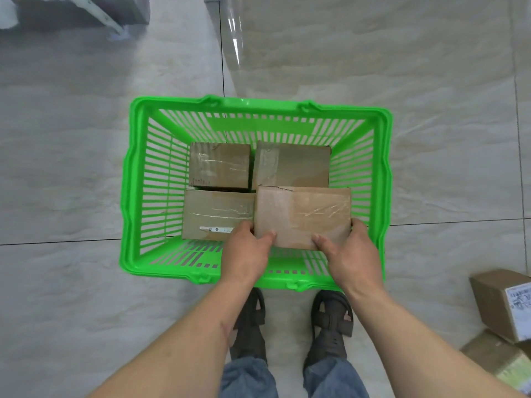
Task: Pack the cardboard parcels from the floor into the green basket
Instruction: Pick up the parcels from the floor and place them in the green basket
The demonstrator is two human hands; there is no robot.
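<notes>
A green basket stands on the tiled floor in front of my feet. Three taped cardboard parcels lie inside: one at the far left, one at the far right and one at the near left. A fourth parcel sits over the near right part of the basket. My left hand grips its near left corner, thumb on top. My right hand grips its near right corner the same way.
Two more cardboard parcels lie on the floor at the right edge: one with a white label and one below it. My sandalled feet stand just behind the basket. A dark object with a white bar sits top left.
</notes>
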